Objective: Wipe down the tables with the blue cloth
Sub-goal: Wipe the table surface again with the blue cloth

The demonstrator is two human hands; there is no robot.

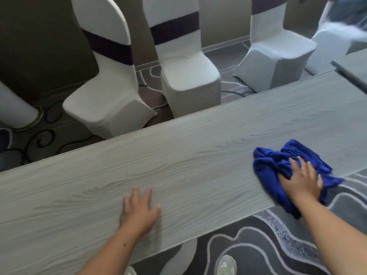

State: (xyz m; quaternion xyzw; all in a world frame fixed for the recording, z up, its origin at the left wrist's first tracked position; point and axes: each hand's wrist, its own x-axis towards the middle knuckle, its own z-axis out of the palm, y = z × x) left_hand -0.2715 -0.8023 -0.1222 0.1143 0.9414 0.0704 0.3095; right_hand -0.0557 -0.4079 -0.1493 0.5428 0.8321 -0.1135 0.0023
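Note:
A long, narrow table [198, 147] with a pale grey wood-grain top runs diagonally across the view. The bunched blue cloth [272, 165] lies on its right part, overhanging the near edge. My right hand [301, 179] presses flat on the cloth, fingers spread over it. My left hand [139, 211] rests palm down on the bare tabletop near the near edge, fingers apart, holding nothing.
Several white-covered chairs with dark purple sashes [111, 80] [184, 62] [272, 56] stand along the far side of the table. A second table [353, 68] adjoins at the upper right. Patterned carpet [268, 245] lies beneath, with my shoes [226, 264] at the bottom.

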